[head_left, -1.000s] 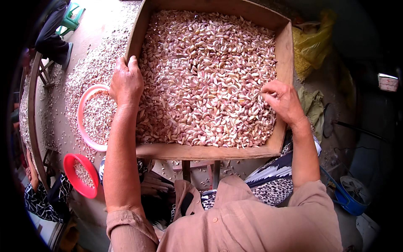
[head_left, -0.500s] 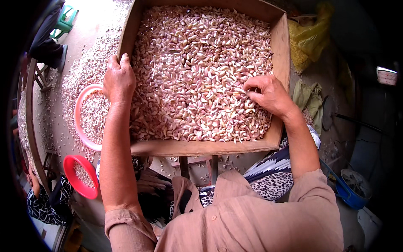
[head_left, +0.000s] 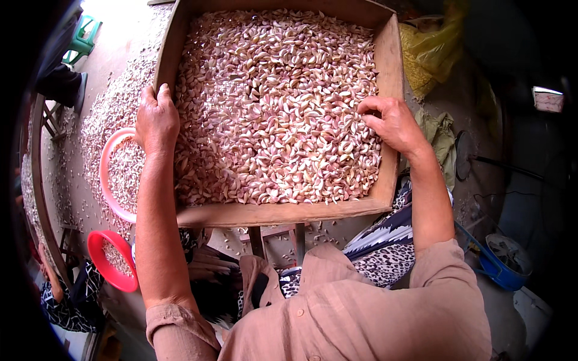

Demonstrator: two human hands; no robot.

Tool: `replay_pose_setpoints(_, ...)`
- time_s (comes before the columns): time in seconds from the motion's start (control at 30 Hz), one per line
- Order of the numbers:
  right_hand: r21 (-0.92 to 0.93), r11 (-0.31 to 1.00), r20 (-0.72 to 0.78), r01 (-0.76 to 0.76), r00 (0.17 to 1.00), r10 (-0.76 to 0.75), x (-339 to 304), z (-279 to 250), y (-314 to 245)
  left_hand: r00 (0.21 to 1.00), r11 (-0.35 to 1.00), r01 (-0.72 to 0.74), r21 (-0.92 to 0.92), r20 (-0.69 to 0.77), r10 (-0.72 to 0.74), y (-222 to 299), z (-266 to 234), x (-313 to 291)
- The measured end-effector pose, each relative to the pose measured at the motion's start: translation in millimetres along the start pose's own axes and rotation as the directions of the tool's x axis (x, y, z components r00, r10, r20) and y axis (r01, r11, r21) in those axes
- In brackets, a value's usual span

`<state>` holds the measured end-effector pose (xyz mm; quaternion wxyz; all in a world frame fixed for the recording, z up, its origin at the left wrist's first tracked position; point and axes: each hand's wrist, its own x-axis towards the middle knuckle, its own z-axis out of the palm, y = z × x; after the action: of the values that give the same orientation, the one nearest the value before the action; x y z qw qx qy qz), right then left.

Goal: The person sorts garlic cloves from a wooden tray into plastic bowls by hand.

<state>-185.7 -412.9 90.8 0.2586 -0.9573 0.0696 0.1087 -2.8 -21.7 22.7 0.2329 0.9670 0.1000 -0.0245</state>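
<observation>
Fingers (head_left: 158,99) of the left hand (head_left: 155,120) are now curled over the wooden tray's (head_left: 391,66) left wall; right hand (head_left: 394,123) has slid inward, pinching among the garlic cloves (head_left: 271,108) mid-frame. Sorting carries on. One tray, two basins: pink basin (head_left: 107,180), red basin (head_left: 105,271).

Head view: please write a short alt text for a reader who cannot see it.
A person's left hand grips the left wall of a wooden tray full of garlic cloves, while the right hand rests on the cloves. A pink basin and a red bowl stand to the left.
</observation>
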Motion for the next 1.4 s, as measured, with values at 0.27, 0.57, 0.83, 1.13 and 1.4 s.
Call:
replay_pose_setpoints(0.27,-0.003,0.999,0.027,0.044,0.999,-0.044,12,8,2,0.999,0.833,-0.031,-0.553,0.010,0.043,-19,8,17)
replay_pose_setpoints(0.57,-0.090,0.988,0.065,0.126,0.991,-0.120,18,22,2,0.978,0.774,0.164,-0.612,0.200,-0.049,-11,-5,19)
replay_pose_setpoints(0.83,-0.027,0.988,0.025,0.153,0.988,-0.153,21,23,-1,0.992,0.784,0.103,-0.613,0.120,-0.037,-5,-8,9)
replay_pose_setpoints(1.13,-0.232,0.971,-0.675,-0.051,0.727,-0.124,28,-9,16,0.991,0.856,0.118,-0.504,0.118,-0.067,-29,6,18)
replay_pose_setpoints(1.4,0.753,0.566,-0.175,-0.335,0.728,0.663,8,3,121,0.994,0.777,0.046,-0.627,0.107,0.028,-23,4,13)
